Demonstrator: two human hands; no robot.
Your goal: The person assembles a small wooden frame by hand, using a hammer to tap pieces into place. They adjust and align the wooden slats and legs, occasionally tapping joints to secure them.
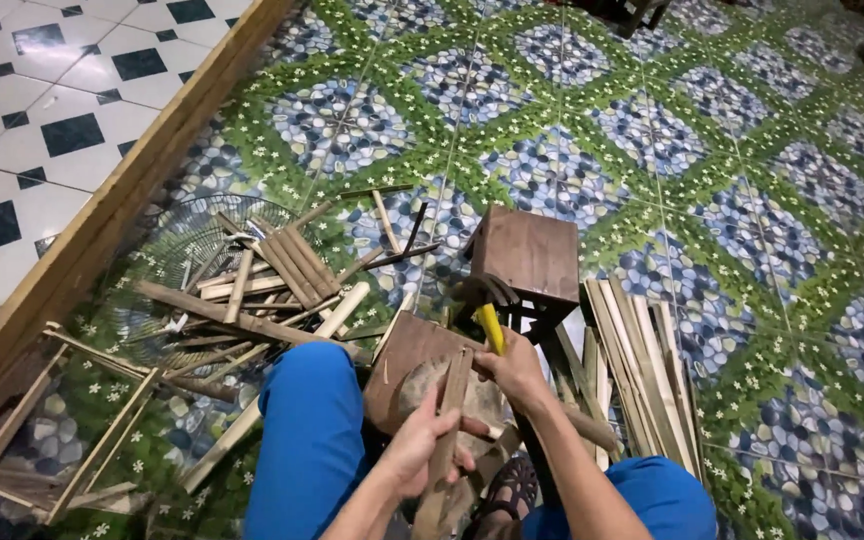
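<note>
Far left: a long wooden beam (122, 190) running diagonally along the edge of the white-and-black tiles. Beside it, a round wire fan guard (167, 250) flat on the floor, heaped with short bamboo scraps (272, 270); more thin slats (92, 440) scattered below on the patterned floor (732, 150). Next, a knee in blue trousers (312, 430). Just right of the knee, the left hand (422, 445), grip wrapped shut around a bamboo strip (449, 420) standing nearly upright on a round chopping block (477, 400). Behind the block, a small brown wooden board (407, 350). Above the strip's top end, a yellow-handled hammer (487, 310), grip of the right hand (517, 370) closed tight on the handle, head dark and blurred. Further back, a small wooden stool (527, 255). Right of the hands, a bundle of pale split bamboo slats (642, 360) lying side by side on the floor.
</note>
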